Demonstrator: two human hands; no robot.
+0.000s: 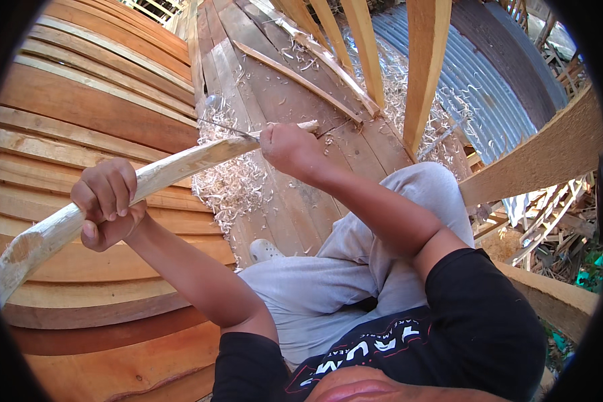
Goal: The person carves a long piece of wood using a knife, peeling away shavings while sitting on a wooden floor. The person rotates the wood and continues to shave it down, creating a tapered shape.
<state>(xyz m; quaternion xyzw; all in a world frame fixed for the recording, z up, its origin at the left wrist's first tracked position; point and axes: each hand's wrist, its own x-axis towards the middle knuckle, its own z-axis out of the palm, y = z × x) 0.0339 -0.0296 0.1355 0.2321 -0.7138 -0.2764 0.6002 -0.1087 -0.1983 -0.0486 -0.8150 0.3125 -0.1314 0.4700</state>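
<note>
A pale, peeled wooden pole runs slantwise from the lower left up to the middle of the view. My left hand is wrapped round its lower part. Near the upper end, my right hand is closed in a fist on a knife, whose handle the fingers hide. The thin knife blade points left from the fist and crosses the pole's upper side; whether its edge bites into the wood I cannot tell. The pole's tip shows just past the right fist.
Stacked planks fill the left side. Curled wood shavings lie over the board floor. Two long thin strips, one a wood strip, rest ahead. Upright timber posts and corrugated metal sheets stand at the right. My bent legs are below.
</note>
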